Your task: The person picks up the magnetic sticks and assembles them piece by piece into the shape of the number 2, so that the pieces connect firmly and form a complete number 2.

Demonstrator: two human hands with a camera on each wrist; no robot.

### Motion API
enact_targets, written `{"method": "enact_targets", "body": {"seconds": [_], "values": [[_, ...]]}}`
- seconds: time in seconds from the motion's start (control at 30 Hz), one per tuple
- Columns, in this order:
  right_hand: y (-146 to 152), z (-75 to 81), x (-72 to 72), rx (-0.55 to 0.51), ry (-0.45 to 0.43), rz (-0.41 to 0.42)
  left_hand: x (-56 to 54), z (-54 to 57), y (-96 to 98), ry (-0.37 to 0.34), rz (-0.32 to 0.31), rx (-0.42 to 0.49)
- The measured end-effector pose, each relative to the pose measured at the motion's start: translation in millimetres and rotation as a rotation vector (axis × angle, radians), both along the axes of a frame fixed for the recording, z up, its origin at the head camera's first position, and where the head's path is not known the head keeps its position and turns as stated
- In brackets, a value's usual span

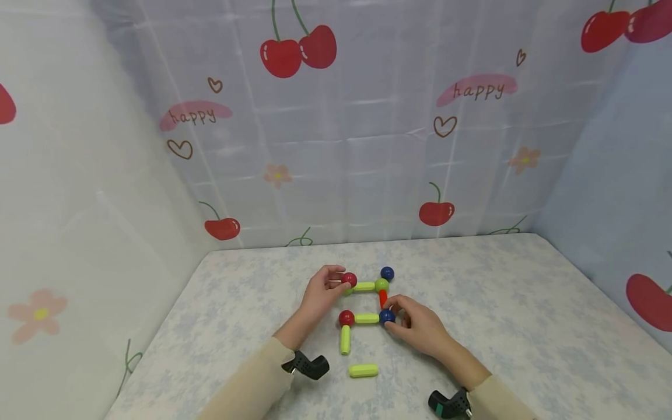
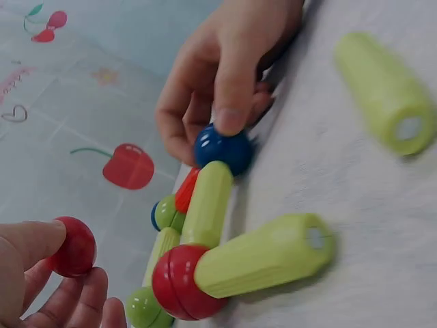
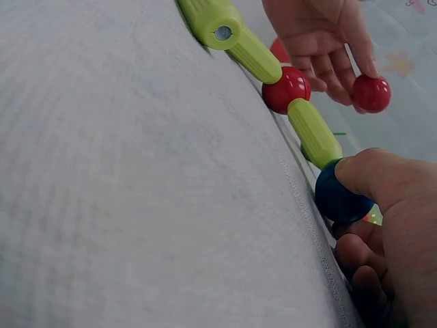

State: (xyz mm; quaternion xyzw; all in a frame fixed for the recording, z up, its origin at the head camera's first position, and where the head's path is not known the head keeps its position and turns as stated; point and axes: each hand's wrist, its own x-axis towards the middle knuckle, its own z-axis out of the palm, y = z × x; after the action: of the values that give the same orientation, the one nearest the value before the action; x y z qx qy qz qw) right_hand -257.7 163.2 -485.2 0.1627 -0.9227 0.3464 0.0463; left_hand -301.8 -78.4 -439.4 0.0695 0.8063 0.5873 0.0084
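Observation:
My left hand (image 1: 322, 290) pinches a red ball (image 2: 74, 247) between thumb and fingers, held above the table near a green ball (image 2: 148, 307). With thumb and fingers, my right hand (image 1: 420, 326) grips a blue ball (image 3: 340, 195) at the near right corner of a joined figure. From that ball a yellow-green stick (image 1: 367, 318) runs left to another red ball (image 1: 346, 318), and a red stick (image 1: 383, 299) runs back to a second green ball (image 1: 381, 284). A far yellow-green stick (image 1: 364, 287) links the two green balls. One more yellow-green stick (image 1: 345, 340) points toward me from the near red ball.
A loose yellow-green stick (image 1: 363, 371) lies on the table (image 1: 514, 303) in front of the figure. Another blue ball (image 1: 387, 273) sits just behind the far right green ball. A cherry-print curtain (image 1: 357, 175) stands behind the table and along its sides.

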Motion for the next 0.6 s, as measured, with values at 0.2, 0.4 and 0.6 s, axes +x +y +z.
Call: {"method": "enact_targets", "body": {"seconds": [0.2, 0.4, 0.6], "values": [[-0.5, 0.0, -0.3, 0.003, 0.001, -0.004, 29.4, -8.6, -16.2, -0.022, -0.059, -0.031], [-1.3, 1.2, 0.1, -0.009, -0.004, -0.020, 54.7, -15.3, -28.1, -0.024, -0.119, -0.067], [-1.9, 1.6, 0.1, -0.005, -0.015, -0.020, 76.8, -22.0, -34.3, -0.029, -0.133, -0.100]]}}
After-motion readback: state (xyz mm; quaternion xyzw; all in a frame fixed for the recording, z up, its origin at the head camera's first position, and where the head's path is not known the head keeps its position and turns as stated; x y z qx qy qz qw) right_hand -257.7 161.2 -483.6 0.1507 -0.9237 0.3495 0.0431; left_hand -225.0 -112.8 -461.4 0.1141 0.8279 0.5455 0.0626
